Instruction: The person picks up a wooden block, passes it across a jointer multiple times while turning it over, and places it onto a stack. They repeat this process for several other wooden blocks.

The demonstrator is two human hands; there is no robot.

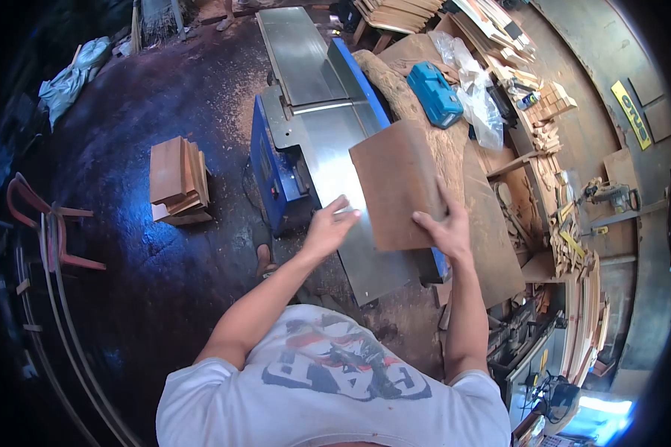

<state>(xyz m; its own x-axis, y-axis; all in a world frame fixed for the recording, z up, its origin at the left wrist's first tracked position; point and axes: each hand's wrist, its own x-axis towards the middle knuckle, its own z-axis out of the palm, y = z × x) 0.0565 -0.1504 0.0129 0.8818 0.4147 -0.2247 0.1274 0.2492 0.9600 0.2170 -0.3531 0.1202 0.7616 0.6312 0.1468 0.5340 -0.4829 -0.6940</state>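
My right hand [450, 229] grips a flat brown wooden board [397, 186] at its lower right edge, thumb on the face and fingers along the side. The board is tilted up above the metal bed of a jointer [328, 160], beside its blue fence [359, 80]. To the left of the board, apart from it, my left hand [329, 226] hovers over the bed's edge. Its fingers are loosely bent and apart, with nothing seen in them.
A stack of wooden boards [173, 179] stands on the dark floor at left, near a red chair [41, 205]. Right of the jointer lie a teal tool case [434, 95], a rough wood slab [449, 149] and clear plastic [479, 97]. Shelves hold wood offcuts [555, 104].
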